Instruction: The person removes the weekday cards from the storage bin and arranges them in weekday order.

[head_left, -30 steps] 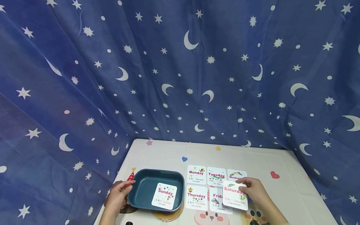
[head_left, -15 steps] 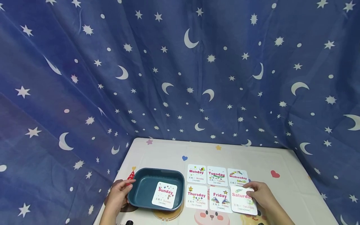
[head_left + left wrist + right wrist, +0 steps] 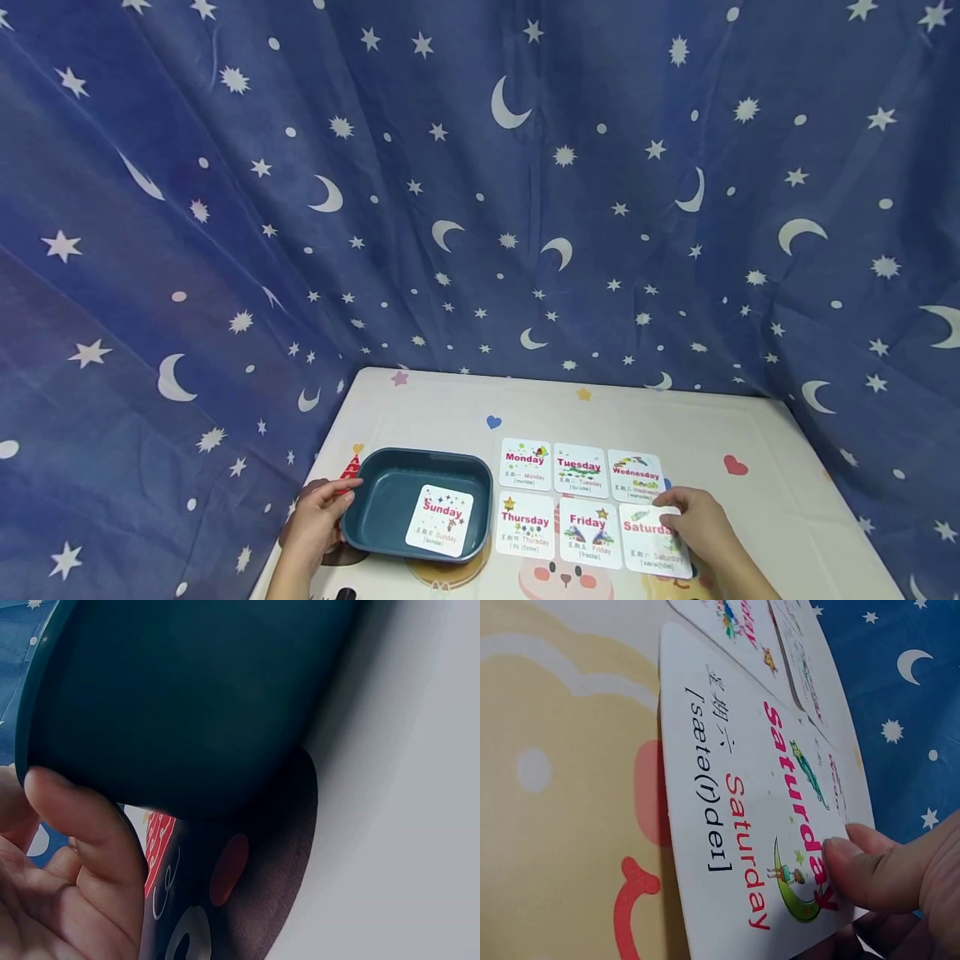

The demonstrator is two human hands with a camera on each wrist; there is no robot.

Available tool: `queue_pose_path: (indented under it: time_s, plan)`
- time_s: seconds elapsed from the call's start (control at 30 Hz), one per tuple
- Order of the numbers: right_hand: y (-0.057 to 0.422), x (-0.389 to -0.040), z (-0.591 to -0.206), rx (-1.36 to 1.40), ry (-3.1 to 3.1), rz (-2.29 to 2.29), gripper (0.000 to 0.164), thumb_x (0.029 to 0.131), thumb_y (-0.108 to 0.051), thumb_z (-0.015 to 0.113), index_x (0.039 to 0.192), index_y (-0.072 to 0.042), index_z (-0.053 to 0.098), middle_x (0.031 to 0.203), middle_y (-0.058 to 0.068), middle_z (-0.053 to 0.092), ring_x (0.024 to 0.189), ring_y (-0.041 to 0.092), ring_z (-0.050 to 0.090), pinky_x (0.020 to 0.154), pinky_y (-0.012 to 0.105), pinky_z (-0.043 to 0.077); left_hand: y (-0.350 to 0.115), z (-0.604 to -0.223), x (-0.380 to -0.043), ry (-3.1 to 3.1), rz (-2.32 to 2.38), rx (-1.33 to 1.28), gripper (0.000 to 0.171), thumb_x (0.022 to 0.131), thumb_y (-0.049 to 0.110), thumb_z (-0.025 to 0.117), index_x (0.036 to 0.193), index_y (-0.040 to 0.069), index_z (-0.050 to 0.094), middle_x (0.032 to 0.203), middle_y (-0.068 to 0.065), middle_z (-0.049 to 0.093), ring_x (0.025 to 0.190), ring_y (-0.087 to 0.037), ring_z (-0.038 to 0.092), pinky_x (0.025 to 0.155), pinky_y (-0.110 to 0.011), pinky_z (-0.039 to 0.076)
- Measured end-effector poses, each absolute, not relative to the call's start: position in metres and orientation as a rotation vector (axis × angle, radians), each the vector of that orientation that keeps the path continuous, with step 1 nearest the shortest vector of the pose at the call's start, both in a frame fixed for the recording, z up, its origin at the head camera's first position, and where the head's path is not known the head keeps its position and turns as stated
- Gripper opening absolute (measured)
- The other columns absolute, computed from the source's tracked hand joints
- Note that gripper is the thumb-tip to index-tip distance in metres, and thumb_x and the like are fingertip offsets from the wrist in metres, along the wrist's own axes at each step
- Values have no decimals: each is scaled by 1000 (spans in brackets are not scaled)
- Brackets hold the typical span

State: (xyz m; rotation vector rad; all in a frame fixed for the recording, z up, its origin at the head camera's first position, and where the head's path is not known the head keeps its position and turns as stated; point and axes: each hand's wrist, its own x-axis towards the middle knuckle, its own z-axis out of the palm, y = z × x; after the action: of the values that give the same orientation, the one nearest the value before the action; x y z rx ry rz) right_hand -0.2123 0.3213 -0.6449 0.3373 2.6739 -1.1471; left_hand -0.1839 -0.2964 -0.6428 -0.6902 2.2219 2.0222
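My right hand (image 3: 697, 525) pinches the upper right edge of the white Saturday card (image 3: 654, 542), thumb on its printed face in the right wrist view. The card is at the right end of the lower row, beside the Friday card (image 3: 591, 533) and just below the Wednesday card (image 3: 636, 477). At the other side, my left hand (image 3: 318, 521) grips the left rim of a dark teal rectangular dish (image 3: 382, 542), with the thumb (image 3: 71, 810) against its outer wall in the left wrist view. Inside that dish lies a Sunday card (image 3: 439, 522), face up.
The Monday card (image 3: 524, 464) and Tuesday card (image 3: 580, 472) lie in the upper row. Below Monday is the Thursday card (image 3: 525, 527). A pale cartoon-print cloth (image 3: 435, 408) covers the table, backed by a blue star-and-moon curtain (image 3: 480, 208).
My right hand has moved the Saturday card rightward and down, from overlapping the Friday and Wednesday cards to the space beside Friday. The left hand and the dish have stayed put.
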Motion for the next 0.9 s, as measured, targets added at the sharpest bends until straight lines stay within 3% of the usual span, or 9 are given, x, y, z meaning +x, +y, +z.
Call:
queue_pose_path:
  time_s: [0.07,0.4,0.6,0.8,0.9]
  plan:
    - [319,-212,-643,347,2691,-1123,17,87,2,79,103,-6,78,109,15,76,92,23,66,75,33,57,-296,-642,-184,2222,2024,-690,36,106,5,65,142,-1,66,83,-1,56,51,-10,47,47,-26,48]
    - [313,-210,-639,403,2715,-1110,15,84,3,81,98,-1,76,90,9,70,80,22,63,65,31,55,-296,-641,-183,2221,2032,-677,36,105,4,65,141,-1,66,83,-1,56,53,-11,47,48,-26,47]
    - [313,-210,-643,396,2738,-1082,16,84,2,83,98,-2,78,91,8,72,82,22,63,67,33,56,-297,-641,-182,2221,2023,-681,36,106,5,65,141,-1,66,84,-1,56,53,-11,48,48,-26,48]
    - [314,-213,-645,417,2779,-996,17,81,-2,87,95,-6,79,94,9,72,90,25,60,79,43,52,-296,-641,-183,2227,2002,-697,36,106,7,66,141,1,67,84,-1,56,53,-12,47,48,-27,48]
    - [315,-214,-647,427,2776,-1012,18,81,-2,87,95,-6,78,95,10,70,91,26,60,79,41,53,-295,-640,-183,2228,2002,-693,36,106,8,66,142,0,66,84,-1,56,53,-12,48,48,-27,48]
